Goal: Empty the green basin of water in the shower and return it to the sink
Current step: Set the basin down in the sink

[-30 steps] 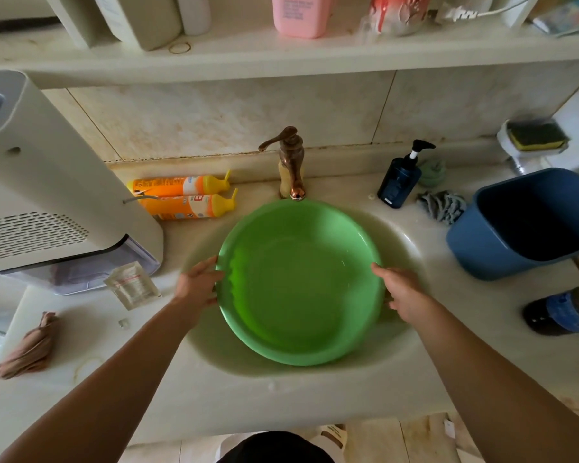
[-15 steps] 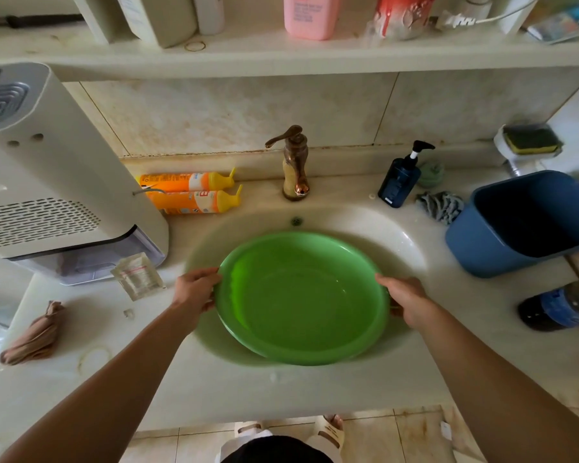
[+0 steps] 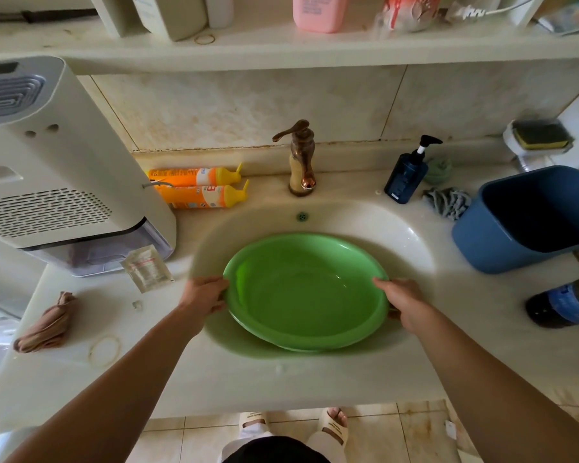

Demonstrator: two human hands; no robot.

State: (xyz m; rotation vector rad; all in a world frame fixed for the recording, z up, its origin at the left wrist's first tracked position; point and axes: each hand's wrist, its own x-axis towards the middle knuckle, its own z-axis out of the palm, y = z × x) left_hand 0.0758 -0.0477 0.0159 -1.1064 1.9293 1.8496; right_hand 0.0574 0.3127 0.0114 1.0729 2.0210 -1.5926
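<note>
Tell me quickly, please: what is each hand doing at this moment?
Left hand: closed on the left rim of the green basin.
Right hand: closed on the basin's right rim.

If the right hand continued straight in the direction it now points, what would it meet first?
The right hand grips the green basin and points toward the back of the sink. Past the basin rim it would probably meet the sink wall first, though depth is unclear.

print on orange bottles and sachet, too blurred to read
</note>
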